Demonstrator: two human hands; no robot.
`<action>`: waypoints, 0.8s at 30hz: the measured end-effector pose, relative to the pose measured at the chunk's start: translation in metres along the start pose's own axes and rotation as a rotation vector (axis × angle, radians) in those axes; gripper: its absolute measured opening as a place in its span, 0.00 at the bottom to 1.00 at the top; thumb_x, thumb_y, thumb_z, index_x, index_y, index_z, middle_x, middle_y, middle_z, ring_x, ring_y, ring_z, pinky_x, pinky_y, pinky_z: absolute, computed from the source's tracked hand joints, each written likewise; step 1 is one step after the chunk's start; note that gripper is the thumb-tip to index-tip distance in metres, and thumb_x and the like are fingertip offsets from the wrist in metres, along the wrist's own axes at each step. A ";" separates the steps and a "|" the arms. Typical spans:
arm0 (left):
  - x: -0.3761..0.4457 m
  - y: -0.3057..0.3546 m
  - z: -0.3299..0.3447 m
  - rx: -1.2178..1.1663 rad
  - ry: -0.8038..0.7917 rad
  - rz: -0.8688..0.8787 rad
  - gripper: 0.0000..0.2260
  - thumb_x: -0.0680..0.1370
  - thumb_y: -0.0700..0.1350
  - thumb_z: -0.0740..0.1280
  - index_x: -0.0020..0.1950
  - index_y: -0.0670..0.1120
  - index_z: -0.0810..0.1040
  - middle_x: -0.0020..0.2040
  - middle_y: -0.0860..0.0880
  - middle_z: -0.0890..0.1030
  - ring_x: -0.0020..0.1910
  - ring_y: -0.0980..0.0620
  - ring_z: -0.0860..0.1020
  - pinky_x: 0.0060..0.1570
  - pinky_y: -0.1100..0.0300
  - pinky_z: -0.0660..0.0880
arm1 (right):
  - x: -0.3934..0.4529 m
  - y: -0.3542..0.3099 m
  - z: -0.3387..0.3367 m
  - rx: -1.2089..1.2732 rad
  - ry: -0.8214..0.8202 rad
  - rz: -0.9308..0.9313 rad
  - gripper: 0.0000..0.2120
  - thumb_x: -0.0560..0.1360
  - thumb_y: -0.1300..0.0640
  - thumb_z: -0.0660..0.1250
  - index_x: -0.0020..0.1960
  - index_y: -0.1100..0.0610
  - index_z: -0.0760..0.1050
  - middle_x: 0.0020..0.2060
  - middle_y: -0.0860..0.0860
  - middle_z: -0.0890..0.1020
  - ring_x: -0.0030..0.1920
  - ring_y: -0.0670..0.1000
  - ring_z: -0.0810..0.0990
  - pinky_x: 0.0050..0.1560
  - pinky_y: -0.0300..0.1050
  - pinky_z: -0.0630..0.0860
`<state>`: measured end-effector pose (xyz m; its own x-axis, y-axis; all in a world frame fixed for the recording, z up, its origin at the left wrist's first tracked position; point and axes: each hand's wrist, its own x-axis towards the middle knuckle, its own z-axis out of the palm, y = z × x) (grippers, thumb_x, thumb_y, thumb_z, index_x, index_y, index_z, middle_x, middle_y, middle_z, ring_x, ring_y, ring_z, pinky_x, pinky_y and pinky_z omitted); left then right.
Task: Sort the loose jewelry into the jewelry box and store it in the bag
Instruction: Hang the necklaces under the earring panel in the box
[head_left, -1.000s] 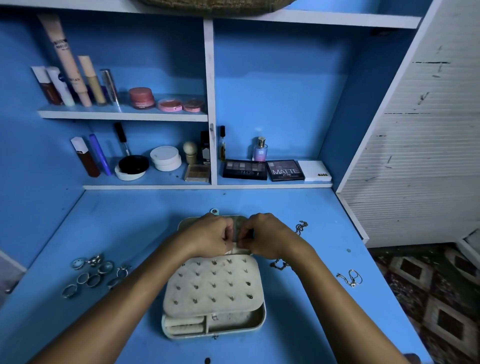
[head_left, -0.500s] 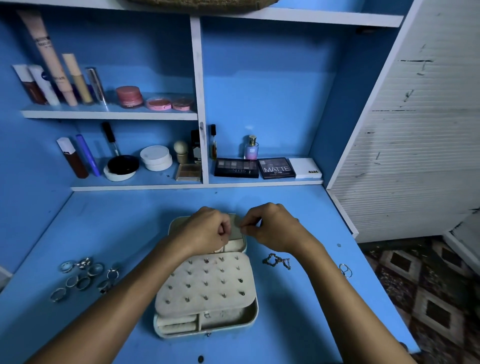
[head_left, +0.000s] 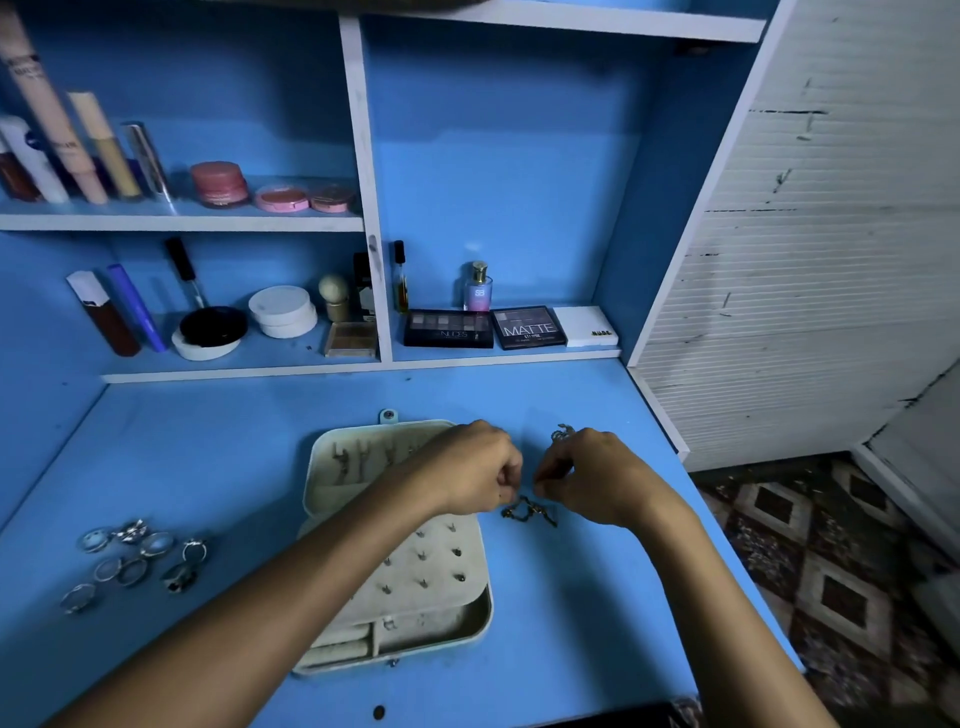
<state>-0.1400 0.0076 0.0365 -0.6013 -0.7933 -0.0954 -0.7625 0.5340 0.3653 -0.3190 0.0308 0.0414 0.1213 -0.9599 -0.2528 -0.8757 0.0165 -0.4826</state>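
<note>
Hands (head_left: 524, 480) shifted right off box (head_left: 332, 457) — pinching chain (head_left: 530, 512)

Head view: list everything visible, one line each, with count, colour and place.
jewelry box: one, cream, open, desk centre
rings: about eight, silver, desk left
chain: one, dark gold, desk, right of box
second chain: one, silver, behind right hand
palettes: two black, one white, lower right shelf
perfume bottle: one, pink, same shelf
cosmetics: several, mixed, left shelves
left hand: curled, above chain
right hand: curled, above chain
</note>
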 end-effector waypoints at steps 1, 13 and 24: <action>0.003 0.003 0.002 0.019 -0.011 0.000 0.01 0.73 0.46 0.72 0.44 0.51 0.83 0.41 0.55 0.79 0.43 0.53 0.79 0.45 0.56 0.77 | -0.002 0.001 0.000 -0.016 -0.011 0.014 0.05 0.73 0.56 0.73 0.42 0.46 0.82 0.43 0.44 0.84 0.46 0.45 0.81 0.48 0.41 0.80; 0.017 0.016 0.005 0.109 -0.175 -0.051 0.05 0.75 0.42 0.66 0.40 0.48 0.78 0.43 0.52 0.82 0.44 0.49 0.80 0.42 0.55 0.77 | -0.010 0.013 0.007 0.025 -0.039 0.083 0.05 0.73 0.57 0.71 0.46 0.48 0.84 0.42 0.43 0.83 0.45 0.44 0.82 0.47 0.41 0.81; 0.010 0.013 -0.013 -0.077 -0.098 -0.016 0.04 0.81 0.47 0.62 0.49 0.50 0.76 0.49 0.55 0.75 0.47 0.57 0.71 0.47 0.61 0.69 | -0.010 0.014 0.017 0.182 0.006 0.009 0.03 0.72 0.47 0.74 0.44 0.44 0.84 0.38 0.45 0.82 0.39 0.45 0.79 0.39 0.37 0.74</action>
<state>-0.1525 0.0031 0.0520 -0.6124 -0.7673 -0.1902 -0.7539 0.4945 0.4325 -0.3242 0.0452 0.0227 0.1108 -0.9610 -0.2533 -0.7778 0.0748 -0.6240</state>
